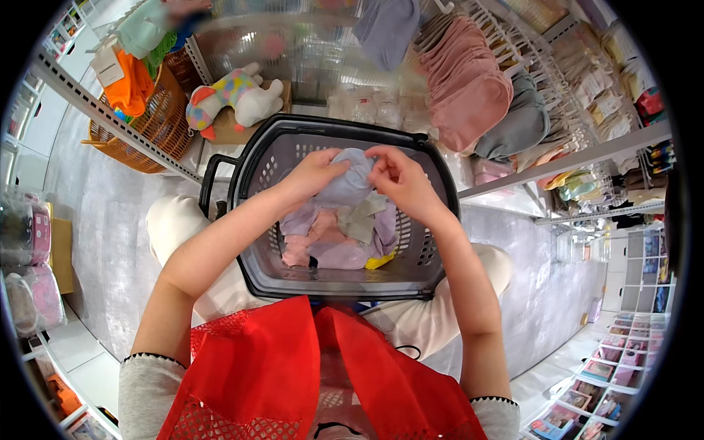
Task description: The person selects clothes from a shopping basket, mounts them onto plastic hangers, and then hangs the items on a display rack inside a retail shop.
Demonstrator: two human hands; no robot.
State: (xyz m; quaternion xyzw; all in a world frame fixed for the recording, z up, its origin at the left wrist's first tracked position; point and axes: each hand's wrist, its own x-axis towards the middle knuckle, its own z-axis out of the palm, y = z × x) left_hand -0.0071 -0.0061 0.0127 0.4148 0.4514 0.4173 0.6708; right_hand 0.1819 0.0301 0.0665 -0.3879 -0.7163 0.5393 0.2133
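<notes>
Above a grey plastic shopping basket point(344, 287) with a black rim, my left hand point(319, 173) grips a light blue-grey sock or similar cloth item point(347, 179), thumb on top. At the right edge of this item is my right hand point(397, 179), fingers bent and thumb near the index finger; whether it pinches the fabric cannot be told. Inside the basket lie crumpled small fabric pieces: pink point(325, 225), lilac point(338, 254), grey-beige point(360, 220) and a bit of yellow point(380, 260).
Pink socks point(473, 110) and grey socks point(517, 124) hang on rack hooks at upper right. A wicker basket point(140, 140) and a spotted plush toy point(236, 99) are at upper left. White metal shelf rails point(115, 118) flank the basket. A blurred hand shows at the top left.
</notes>
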